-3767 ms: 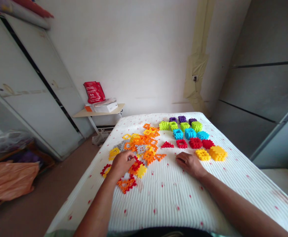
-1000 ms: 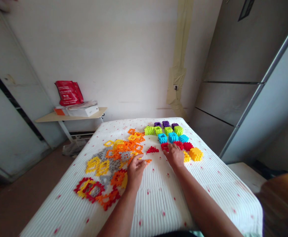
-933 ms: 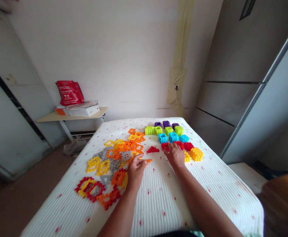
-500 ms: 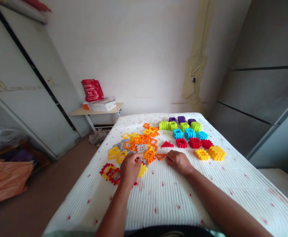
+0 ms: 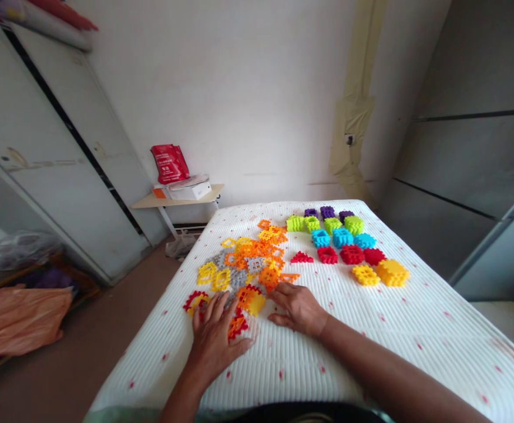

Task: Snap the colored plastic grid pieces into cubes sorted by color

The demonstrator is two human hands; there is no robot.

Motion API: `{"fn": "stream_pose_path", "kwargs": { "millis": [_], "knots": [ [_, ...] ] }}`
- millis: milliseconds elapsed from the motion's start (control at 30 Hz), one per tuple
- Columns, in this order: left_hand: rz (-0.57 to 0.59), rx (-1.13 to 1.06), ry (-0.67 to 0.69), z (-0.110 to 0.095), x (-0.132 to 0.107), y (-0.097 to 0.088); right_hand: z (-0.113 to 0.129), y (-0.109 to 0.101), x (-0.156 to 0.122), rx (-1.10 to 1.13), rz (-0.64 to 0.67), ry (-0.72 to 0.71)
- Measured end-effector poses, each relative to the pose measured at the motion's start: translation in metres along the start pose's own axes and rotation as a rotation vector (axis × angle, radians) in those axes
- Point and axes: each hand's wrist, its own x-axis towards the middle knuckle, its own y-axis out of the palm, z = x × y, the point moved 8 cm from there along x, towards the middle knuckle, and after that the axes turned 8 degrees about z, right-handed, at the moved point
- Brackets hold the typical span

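My left hand [image 5: 215, 335] lies with fingers spread over several red and yellow toothed plastic building pieces [image 5: 195, 301] at the near left of the pile. Some of those pieces are hidden under its fingers. My right hand [image 5: 298, 306] rests on the bed cover with its fingers apart, just right of a solid yellow piece [image 5: 257, 304]. Nothing shows in its grasp. Beyond both hands spreads a loose heap of orange pieces [image 5: 257, 254], with grey pieces [image 5: 239, 277] and yellow frame pieces [image 5: 220, 279] among them.
On the right, pieces stand stacked by colour: yellow [image 5: 392, 272], red [image 5: 352, 254], blue [image 5: 342, 238], green [image 5: 353, 224] and purple [image 5: 327, 212]. A small table [image 5: 151, 201] with a red bag [image 5: 170, 164] stands beyond the bed's left edge.
My left hand has moved nearer and left, and its fingers have spread over the red and yellow pieces. My right hand has come left and nearer, away from an orange piece.
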Motion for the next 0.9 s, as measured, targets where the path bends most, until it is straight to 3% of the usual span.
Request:
{"fn": "stream_pose_path", "kwargs": {
  "millis": [167,567,667,833,900],
  "knots": [
    [-0.049,-0.009,0.014,-0.004,0.007,-0.001,0.019,0.013,0.026,-0.052,0.044,0.054],
    [-0.199,-0.371,0.039,0.006,0.019,-0.01,0.009,0.02,0.045,-0.205,-0.053,-0.002],
    [-0.183,-0.366,0.047,0.003,0.019,-0.011,-0.005,0.015,0.054,-0.144,-0.057,0.132],
    [-0.094,-0.278,0.088,-0.006,0.02,-0.009,-0.042,0.007,0.065,0.053,-0.115,0.494],
    [-0.091,-0.277,0.096,-0.007,0.019,-0.008,-0.049,0.004,0.065,0.096,-0.146,0.541]
  ]
}}
